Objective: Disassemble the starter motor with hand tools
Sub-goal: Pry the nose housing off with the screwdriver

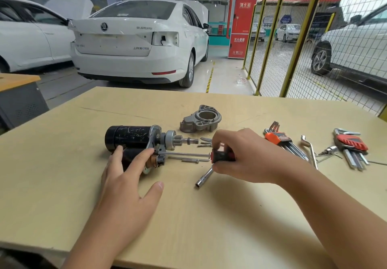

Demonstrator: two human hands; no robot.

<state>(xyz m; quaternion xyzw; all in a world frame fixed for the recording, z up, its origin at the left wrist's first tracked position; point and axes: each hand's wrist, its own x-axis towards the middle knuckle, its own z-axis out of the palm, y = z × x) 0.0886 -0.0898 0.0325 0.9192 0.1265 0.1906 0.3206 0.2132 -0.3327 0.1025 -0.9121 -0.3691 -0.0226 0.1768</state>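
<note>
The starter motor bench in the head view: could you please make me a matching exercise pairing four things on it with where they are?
Things:
1. starter motor
2. screwdriver
3. aluminium nose housing
4. socket extension

Places:
A. lying on the table below the right hand
B. under the fingers of the left hand
C. gripped by the right hand, shaft pointing at the motor
D. detached, standing behind the pinion shaft

Pairs: 1-B, 2-C, 3-D, 4-A

- White car (134, 38) at twelve o'clock: "SUPERB" lettering on its boot lid.
- Red cabinet (243, 28) at one o'clock: white Chinese characters and "119" near its foot.
</note>
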